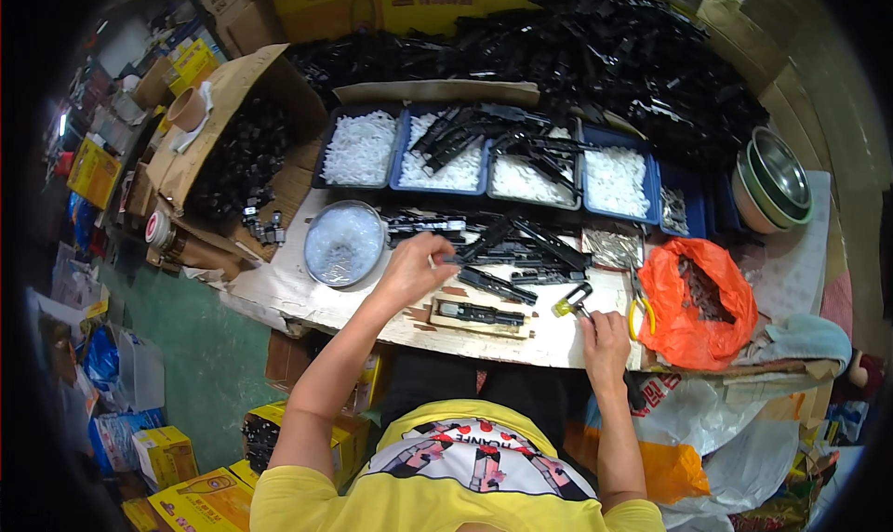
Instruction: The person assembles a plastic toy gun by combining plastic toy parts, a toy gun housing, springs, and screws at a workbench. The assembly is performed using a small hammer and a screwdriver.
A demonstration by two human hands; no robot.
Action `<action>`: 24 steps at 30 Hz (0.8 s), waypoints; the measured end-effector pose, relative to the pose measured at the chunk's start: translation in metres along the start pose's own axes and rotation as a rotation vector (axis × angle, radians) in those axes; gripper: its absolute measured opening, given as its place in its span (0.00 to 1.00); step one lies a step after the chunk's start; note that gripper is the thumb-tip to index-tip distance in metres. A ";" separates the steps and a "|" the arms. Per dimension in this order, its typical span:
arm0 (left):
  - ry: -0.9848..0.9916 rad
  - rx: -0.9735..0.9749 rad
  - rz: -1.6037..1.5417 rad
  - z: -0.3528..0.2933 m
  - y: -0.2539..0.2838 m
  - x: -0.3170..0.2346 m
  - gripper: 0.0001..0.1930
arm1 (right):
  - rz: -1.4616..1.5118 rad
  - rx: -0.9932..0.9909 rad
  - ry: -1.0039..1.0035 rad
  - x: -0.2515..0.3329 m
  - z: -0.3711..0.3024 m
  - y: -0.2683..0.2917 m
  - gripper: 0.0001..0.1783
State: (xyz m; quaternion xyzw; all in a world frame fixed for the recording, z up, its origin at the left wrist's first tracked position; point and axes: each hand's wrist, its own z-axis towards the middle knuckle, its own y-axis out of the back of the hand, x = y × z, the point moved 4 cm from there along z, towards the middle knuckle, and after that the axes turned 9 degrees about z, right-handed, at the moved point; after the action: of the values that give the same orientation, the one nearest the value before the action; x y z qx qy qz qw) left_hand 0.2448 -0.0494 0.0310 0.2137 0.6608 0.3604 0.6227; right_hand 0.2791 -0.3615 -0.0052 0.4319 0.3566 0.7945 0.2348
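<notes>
My right hand (606, 344) grips a small hammer (572, 299) with a yellow and black head, held just above the front of the white worktable (400, 330). Left of the hammer, a wooden jig (465, 323) lies on the table with a long black part (482, 314) set in it. My left hand (416, 270) is over the table behind the jig. Its fingertips are pinched together beside the loose black parts (498, 285); what they hold, if anything, is too small to make out.
A round tin (342, 244) stands at left, near a carton (223, 141) of black pieces. Trays of white pieces (358, 149) line the back, before a large black heap (614, 58). Yellow-handled pliers (642, 316) lie beside an orange bag (665, 299). Nested bowls (777, 179) stand at right.
</notes>
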 end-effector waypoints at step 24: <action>0.226 -0.008 -0.193 0.135 0.032 0.019 0.06 | -0.284 0.209 -0.122 -0.051 0.120 -0.013 0.06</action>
State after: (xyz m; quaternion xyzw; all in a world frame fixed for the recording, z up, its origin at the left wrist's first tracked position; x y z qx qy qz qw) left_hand 0.3684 0.0135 0.0462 0.1047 0.7429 0.3231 0.5768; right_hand 0.4082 -0.3440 0.0027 0.4466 0.4799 0.6841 0.3196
